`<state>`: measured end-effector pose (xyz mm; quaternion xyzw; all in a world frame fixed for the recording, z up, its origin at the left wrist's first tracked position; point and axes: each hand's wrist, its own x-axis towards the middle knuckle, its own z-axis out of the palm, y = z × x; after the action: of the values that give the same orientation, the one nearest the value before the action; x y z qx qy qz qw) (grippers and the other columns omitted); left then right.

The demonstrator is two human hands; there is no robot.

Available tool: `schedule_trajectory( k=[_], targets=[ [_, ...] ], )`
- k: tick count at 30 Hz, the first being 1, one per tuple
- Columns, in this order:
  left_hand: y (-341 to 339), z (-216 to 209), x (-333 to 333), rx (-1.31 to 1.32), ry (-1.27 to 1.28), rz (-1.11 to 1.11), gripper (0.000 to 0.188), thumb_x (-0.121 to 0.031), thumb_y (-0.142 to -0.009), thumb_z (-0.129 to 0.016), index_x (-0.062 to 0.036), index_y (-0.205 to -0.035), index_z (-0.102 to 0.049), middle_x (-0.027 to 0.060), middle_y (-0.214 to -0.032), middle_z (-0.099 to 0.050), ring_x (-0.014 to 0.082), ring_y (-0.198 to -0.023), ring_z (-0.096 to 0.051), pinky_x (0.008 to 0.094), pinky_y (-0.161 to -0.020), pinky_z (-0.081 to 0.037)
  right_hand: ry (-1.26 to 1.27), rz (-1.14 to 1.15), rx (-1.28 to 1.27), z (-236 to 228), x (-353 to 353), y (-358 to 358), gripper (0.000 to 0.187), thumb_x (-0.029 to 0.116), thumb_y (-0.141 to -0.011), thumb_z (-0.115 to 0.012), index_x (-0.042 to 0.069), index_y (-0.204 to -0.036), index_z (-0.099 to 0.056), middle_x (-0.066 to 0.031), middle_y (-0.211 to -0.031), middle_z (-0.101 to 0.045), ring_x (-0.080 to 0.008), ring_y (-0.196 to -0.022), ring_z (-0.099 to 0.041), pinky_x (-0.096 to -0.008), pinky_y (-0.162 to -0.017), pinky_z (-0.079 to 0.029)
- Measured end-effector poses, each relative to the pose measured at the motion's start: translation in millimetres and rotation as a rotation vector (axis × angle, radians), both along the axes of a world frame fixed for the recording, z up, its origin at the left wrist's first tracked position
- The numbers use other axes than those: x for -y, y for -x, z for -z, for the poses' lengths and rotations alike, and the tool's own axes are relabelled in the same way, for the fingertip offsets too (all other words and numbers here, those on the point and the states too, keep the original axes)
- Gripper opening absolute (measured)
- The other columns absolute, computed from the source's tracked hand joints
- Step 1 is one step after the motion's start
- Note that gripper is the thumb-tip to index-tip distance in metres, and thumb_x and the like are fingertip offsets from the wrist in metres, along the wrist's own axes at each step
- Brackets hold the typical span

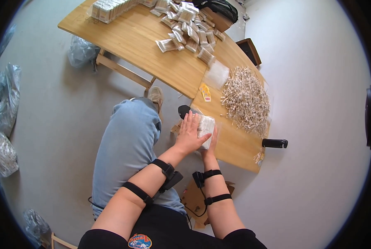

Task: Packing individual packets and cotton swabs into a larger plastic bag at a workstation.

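Note:
A clear bag packed with white cotton swabs point(206, 125) is between my two hands at the near corner of the table. My left hand point(189, 135) lies over its left side, fingers together along the pack and thumb across its near end. From the right and underneath, my right hand point(212, 143) holds the same pack; most of its fingers are hidden. Just past my left fingertips is a rounded black object point(184, 111) whose kind I cannot make out. Beyond the pack, a small yellow card point(205, 92) and clear empty bags point(217, 74) lie on the table.
A large heap of loose cotton swabs point(246, 99) covers the table's right part. Farther off are many filled swab packs point(189, 27), stacked packs point(111, 9) and a black bag point(218, 9). A black cylinder point(275, 143) juts past the right edge. Cardboard point(193, 197) is below; plastic bags point(5, 95) lie left.

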<state>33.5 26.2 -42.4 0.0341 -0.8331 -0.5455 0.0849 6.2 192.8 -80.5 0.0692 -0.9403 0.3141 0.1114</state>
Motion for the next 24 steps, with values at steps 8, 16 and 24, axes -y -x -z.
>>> schedule_trajectory(
  k=[8, 16, 24],
  targets=[
    [9.9, 8.0, -10.2, 0.114, -0.186, 0.118, 0.073, -0.039, -0.094, -0.052, 0.0028, -0.148, -0.027, 0.0268, -0.155, -0.022, 0.0404, -0.145, -0.020, 0.0478, -0.118, -0.018, 0.943, 0.001, 0.351, -5.8, -4.4, 9.2, 0.036, 0.016, -0.100, -0.045, 0.001, -0.132, -0.051, -0.0117, -0.128, -0.058, -0.0227, -0.114, -0.058, -0.0347, -0.099, -0.046],
    [7.7, 16.3, -11.9, 0.032, -0.166, 0.107, 0.065, -0.030, -0.095, -0.053, 0.0036, -0.146, -0.031, 0.0270, -0.152, -0.030, 0.0379, -0.143, -0.027, 0.0493, -0.115, -0.025, 0.959, 0.158, 0.314, -48.0, 10.7, -2.6, 0.039, 0.016, -0.105, -0.033, 0.000, -0.138, -0.045, -0.0105, -0.131, -0.057, -0.0215, -0.118, -0.056, -0.0340, -0.102, -0.044],
    [12.3, 9.1, -6.8, 0.033, -0.406, 0.033, 0.055, -0.020, -0.096, -0.055, 0.0042, -0.143, -0.037, 0.0276, -0.144, -0.041, 0.0400, -0.134, -0.041, 0.0398, -0.110, -0.034, 0.557, -0.043, 0.310, -45.3, 21.0, -1.1, 0.054, 0.029, -0.107, -0.032, 0.002, -0.152, -0.019, -0.0109, -0.151, -0.032, -0.0222, -0.136, -0.036, -0.0347, -0.113, -0.030]
  ],
)
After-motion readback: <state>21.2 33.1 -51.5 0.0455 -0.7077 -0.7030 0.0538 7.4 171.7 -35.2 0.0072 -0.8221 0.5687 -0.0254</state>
